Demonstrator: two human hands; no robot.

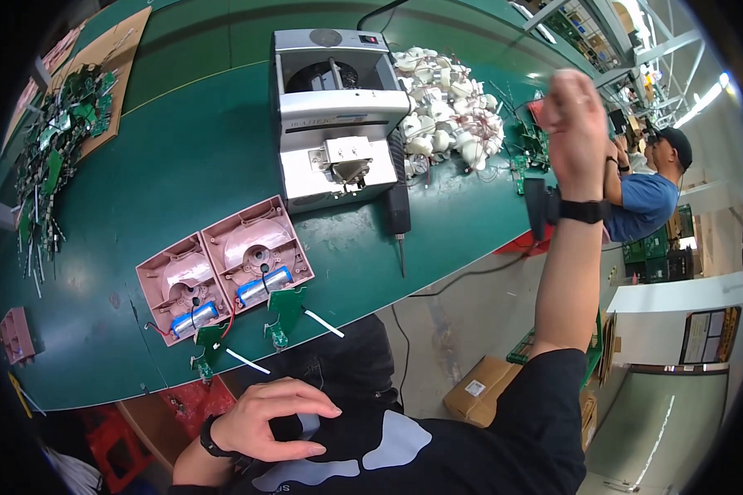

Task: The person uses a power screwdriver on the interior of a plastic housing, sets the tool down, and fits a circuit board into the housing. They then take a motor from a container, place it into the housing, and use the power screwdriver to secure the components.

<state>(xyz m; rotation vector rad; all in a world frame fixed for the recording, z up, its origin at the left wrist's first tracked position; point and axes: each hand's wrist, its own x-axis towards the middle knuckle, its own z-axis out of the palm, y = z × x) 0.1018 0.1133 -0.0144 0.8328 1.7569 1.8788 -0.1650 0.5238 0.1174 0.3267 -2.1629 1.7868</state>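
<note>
My left hand (279, 419) is open in front of my dark shirt, its thumb and fingers apart and nothing between them. My right hand (571, 115) is raised high at the right, fingers curled closed; what they hold, if anything, is hidden. On the bench nearest my left hand sit two pink plastic housings (260, 247), side by side. Each contains a blue cylindrical battery (264, 285) with wires. Green circuit boards (285, 309) hang by their near edges, and white strips (324, 323) stick out from them.
A silver screw feeder (338, 115) stands mid-bench, with a black electric screwdriver (398, 202) beside it. Behind it lies a heap of white wired parts (450, 107). Circuit boards (58, 157) pile up at left. A co-worker (648, 190) is at right; a cardboard box (480, 389) is below.
</note>
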